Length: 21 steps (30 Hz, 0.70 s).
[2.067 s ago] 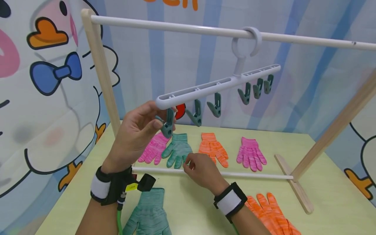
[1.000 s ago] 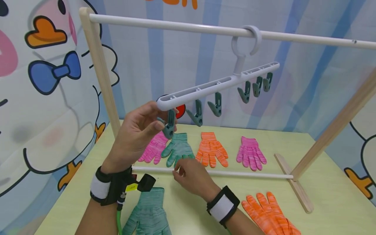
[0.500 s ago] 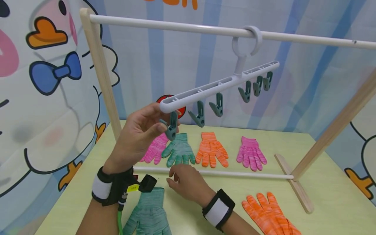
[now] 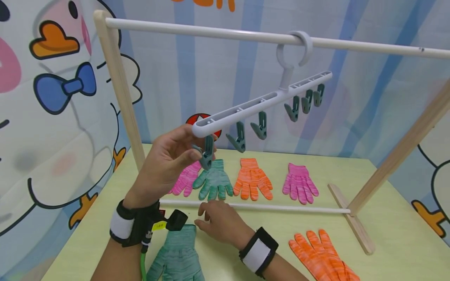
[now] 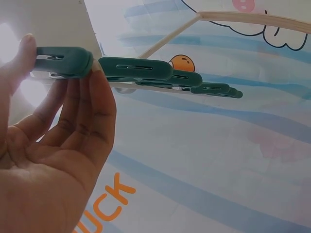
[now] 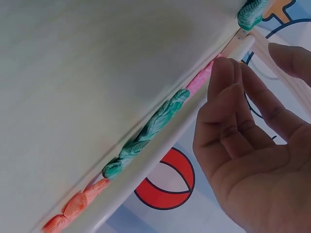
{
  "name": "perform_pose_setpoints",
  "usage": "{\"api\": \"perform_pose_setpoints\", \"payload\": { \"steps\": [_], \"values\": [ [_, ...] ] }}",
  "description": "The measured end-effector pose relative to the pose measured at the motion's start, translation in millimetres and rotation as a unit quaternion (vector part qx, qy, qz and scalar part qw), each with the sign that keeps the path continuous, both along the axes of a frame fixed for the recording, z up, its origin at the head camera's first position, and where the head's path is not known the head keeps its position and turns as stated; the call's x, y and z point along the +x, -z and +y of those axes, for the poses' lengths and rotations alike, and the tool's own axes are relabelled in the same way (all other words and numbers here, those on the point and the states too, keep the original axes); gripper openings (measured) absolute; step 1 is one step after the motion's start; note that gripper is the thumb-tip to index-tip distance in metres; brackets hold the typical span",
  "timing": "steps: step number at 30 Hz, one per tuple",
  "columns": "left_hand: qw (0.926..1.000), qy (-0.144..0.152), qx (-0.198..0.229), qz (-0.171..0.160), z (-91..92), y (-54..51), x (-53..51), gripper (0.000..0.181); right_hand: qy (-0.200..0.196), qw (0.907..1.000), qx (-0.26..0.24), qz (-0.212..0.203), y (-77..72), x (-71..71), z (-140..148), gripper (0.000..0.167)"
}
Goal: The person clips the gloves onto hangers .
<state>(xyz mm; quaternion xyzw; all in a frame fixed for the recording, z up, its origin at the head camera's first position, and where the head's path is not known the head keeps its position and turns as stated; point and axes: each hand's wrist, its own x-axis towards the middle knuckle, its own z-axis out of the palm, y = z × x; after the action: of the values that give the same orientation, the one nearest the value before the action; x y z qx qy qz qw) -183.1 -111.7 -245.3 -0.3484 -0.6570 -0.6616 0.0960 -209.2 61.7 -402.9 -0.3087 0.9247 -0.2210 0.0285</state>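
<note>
My left hand [image 4: 159, 168] pinches the nearest dark green clothespin [image 4: 207, 152] between thumb and fingers, under the near end of a white clip hanger [image 4: 242, 109]. In the left wrist view the same clothespin [image 5: 65, 60] lies between the thumb and fingertips. My right hand [image 4: 226, 224] hovers low over the table, fingers loosely curled around nothing. Just left of it, a green glove [image 4: 181, 249] lies at the front of the table. Behind the right hand is another green glove [image 4: 214, 179], beside an orange glove [image 4: 251, 179].
The hanger hooks over a white rail [image 4: 211, 33] on a wooden frame [image 4: 119, 86]. More clothespins [image 4: 260, 125] hang along it. Pink gloves [image 4: 300, 183] lie at the back, and an orange glove [image 4: 323, 255] at front right. A lower white bar [image 4: 295, 208] crosses the table.
My right hand has moved left and down, toward the front green glove. My left hand, still pinching the clothespin, has shifted slightly right, and the hanger's near end has moved with it.
</note>
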Motion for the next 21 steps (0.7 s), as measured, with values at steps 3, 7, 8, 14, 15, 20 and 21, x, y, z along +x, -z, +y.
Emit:
{"api": "perform_pose_setpoints", "payload": {
  "steps": [3,7,8,14,15,20,21],
  "values": [
    [1.0,-0.002,-0.003,0.001,0.1,0.7,0.1,0.084,-0.01,0.9999,0.011,-0.002,0.8,1.3,-1.7,0.021],
    [0.9999,-0.007,-0.006,-0.004,0.4,0.2,0.8,0.086,-0.024,0.9994,0.026,-0.002,0.7,3.9,-3.4,0.027],
    [0.9999,-0.009,-0.007,-0.004,0.5,-0.1,0.9,0.086,-0.027,0.9992,0.03,-0.001,0.7,4.2,-3.8,0.029],
    [0.9999,-0.005,-0.011,0.01,0.4,0.5,1.6,0.082,-0.034,0.9983,0.047,-0.007,-0.4,6.2,-6.6,0.033],
    [0.9998,-0.005,-0.013,0.012,0.2,0.8,1.7,0.081,-0.035,0.9981,0.051,-0.007,-0.6,6.4,-7.1,0.034],
    [0.9997,-0.01,-0.018,0.012,0.3,1.6,1.9,0.082,-0.031,0.9971,0.069,-0.003,-0.4,7.8,-9.8,0.032],
    [0.9997,-0.009,-0.017,0.012,0.5,1.7,1.8,0.083,-0.031,0.9971,0.07,0.0,-0.1,8.2,-10.4,0.031]
  ]
}}
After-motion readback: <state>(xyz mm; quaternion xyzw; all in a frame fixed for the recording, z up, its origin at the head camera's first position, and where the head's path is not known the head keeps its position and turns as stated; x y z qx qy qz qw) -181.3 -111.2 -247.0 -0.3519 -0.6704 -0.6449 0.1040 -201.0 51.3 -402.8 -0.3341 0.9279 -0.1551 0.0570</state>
